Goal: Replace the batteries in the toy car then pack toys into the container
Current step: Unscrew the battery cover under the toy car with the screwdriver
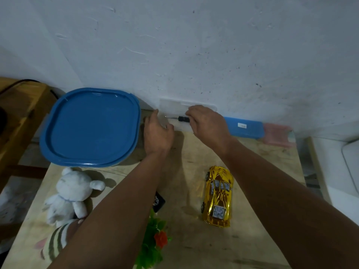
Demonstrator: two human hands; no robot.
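Note:
A shiny gold toy car (218,197) lies upright on the wooden table (196,247), near the right. At the far edge by the wall, my right hand (206,122) grips the black handle of a small screwdriver (177,119) over a clear plastic box (171,106). My left hand (157,133) hovers beside that box with relaxed fingers, holding nothing. A large container with a blue lid (91,126) stands at the back left.
A white plush bear (69,195) and a striped plush toy (56,241) lie at the left. A green plastic plant with a red flower (153,241) and a small black object (159,201) sit near the front. A blue case (244,128) and a pink item (277,135) rest against the wall.

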